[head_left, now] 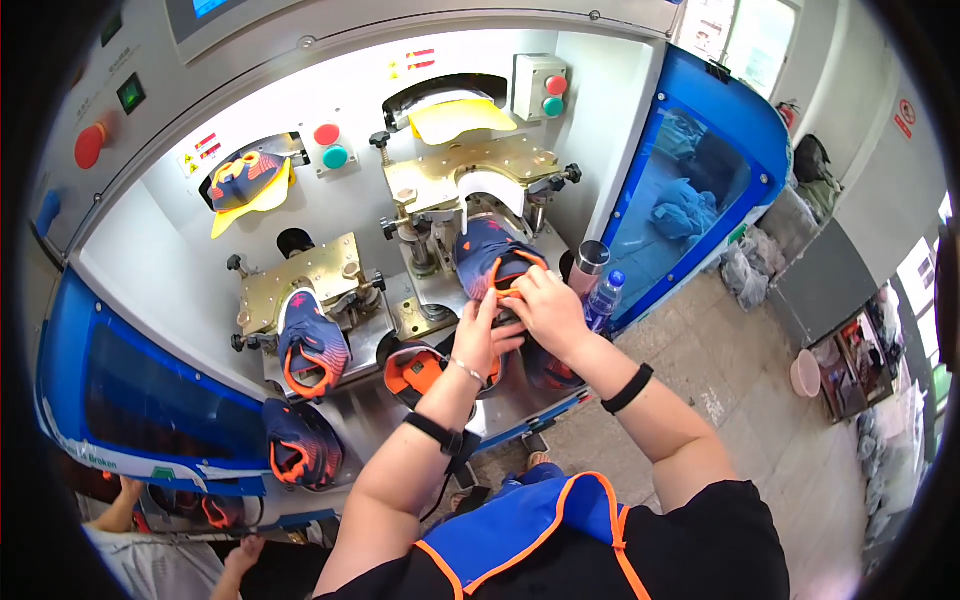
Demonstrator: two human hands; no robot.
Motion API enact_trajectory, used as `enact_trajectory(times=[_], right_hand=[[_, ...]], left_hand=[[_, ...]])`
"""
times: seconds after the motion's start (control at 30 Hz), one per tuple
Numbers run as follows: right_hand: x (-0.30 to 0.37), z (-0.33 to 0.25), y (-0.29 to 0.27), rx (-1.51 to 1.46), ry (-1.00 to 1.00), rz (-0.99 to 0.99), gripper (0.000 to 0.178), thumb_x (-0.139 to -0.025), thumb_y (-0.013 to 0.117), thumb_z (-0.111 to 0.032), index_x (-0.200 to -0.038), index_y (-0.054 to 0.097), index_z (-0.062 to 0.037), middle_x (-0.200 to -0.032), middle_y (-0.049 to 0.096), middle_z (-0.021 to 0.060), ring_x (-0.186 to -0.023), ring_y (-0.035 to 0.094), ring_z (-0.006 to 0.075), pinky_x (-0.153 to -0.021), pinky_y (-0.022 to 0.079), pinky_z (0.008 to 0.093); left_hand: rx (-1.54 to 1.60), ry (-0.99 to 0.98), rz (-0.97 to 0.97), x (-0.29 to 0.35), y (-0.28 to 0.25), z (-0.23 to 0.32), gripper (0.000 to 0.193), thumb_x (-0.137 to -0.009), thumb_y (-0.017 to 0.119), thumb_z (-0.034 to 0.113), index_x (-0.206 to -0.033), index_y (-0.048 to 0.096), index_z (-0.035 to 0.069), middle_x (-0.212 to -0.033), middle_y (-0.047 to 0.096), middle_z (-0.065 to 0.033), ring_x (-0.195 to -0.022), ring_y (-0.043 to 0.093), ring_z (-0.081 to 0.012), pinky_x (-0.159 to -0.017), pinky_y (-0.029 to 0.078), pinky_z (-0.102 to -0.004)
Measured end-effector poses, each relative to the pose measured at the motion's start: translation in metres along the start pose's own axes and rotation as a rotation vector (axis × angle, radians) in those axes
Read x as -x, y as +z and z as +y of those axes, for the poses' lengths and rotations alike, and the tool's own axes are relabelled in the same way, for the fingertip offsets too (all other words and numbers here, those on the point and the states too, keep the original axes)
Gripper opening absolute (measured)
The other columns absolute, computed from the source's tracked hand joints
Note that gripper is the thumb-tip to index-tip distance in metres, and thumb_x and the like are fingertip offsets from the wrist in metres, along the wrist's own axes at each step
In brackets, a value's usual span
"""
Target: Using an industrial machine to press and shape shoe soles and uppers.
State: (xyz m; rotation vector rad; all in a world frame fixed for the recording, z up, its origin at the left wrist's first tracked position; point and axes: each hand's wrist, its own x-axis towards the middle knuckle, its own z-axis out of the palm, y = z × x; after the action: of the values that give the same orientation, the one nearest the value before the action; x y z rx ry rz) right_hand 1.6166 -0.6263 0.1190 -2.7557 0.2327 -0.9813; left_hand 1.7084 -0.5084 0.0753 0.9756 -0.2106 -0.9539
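Note:
A navy shoe upper (487, 253) with an orange-edged collar sits in the right-hand station of the machine, its toe toward the brass clamp plate (480, 160). At the near side of its opening, my left hand (482, 338) pinches the orange edge with thumb and forefinger, the other fingers loosely bent. My right hand (550, 308) grips the same collar from the right, its fingertips close to the left ones. The fingers partly hide the opening. On the left-hand station rests another navy shoe upper (312, 340), toe toward its own clamp plate (300, 285).
More shoe uppers (300, 445) lie along the front ledge. A tumbler (588, 262) and a bottle with a blue cap (606, 298) stand right of my hands. Yellow pads (460, 120) project from back slots beside red and green buttons. A co-worker's hand (245, 553) shows at lower left.

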Motion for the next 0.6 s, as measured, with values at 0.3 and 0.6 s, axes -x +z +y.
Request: enact_trajectory(times=[0.3,0.6], right_hand=[[-0.021,0.037,-0.006,-0.040,-0.092,0.118,0.048,-0.080,0.069,-0.040,-0.121,0.060,-0.0165,-0.125,0.052,0.0142,-0.114,0.051,0.0329,-0.087,0.046,0.0485],[-0.031,0.050,0.021,-0.248,0.004,-0.092,0.046,-0.084,0.066,-0.045,-0.124,0.061,-0.0207,-0.132,0.052,0.0127,-0.121,0.050,0.0351,-0.096,0.045,0.0508]], left_hand=[[-0.003,0.015,0.077,-0.033,0.012,-0.020,0.043,-0.100,0.049,0.047,-0.119,0.050,0.008,-0.101,0.064,-0.0095,-0.088,0.069,-0.0240,-0.077,0.059,-0.0362],[-0.029,0.053,0.131,-0.031,0.020,-0.024,0.051,-0.101,0.039,0.052,-0.120,0.050,0.006,-0.103,0.065,-0.0126,-0.089,0.070,-0.0237,-0.079,0.059,-0.0365]])
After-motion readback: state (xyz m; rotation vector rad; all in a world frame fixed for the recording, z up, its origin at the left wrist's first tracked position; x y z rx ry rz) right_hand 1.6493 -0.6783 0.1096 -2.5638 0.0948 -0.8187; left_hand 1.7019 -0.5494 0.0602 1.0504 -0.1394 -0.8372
